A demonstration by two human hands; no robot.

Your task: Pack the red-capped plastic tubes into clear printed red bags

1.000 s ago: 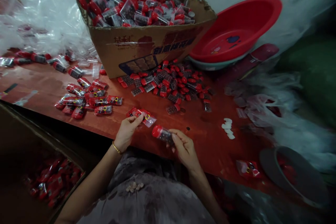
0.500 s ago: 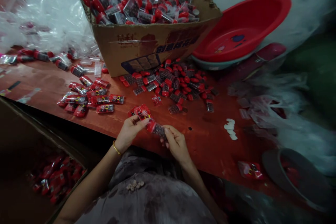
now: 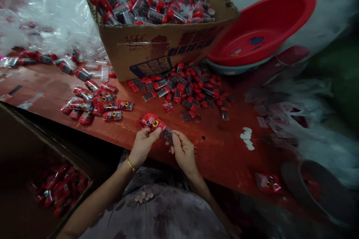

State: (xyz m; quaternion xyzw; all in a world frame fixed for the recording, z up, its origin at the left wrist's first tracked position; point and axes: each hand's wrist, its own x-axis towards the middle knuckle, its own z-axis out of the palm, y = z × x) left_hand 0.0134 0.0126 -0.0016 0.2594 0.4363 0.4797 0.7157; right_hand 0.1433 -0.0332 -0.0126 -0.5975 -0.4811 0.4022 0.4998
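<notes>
Near the table's front edge, my left hand (image 3: 144,142) pinches a red printed wrapper (image 3: 152,120) with a yellow-and-black picture. A dark, clear-walled tube (image 3: 167,134) lies in line with the wrapper, its upper end at or inside the wrapper's edge; its red cap does not show. My right hand (image 3: 183,151) has thumb and fingers closed on the tube's lower end. Left of my hands lies a pile of wrapped red packets (image 3: 97,102). Beyond them, loose red-capped tubes (image 3: 193,86) are heaped on the red table (image 3: 221,149).
A cardboard box (image 3: 114,50) full of capped tubes stands at the back. Behind right is a red basin (image 3: 269,18). White pieces (image 3: 247,138), a packet (image 3: 268,183) and a grey container (image 3: 322,190) are at right. Lower left, an open box (image 3: 66,153) holds red packets.
The tube's red cap has gone out of sight at the wrapper. My right hand has moved slightly left, closer to my left hand, which has shifted a little right.
</notes>
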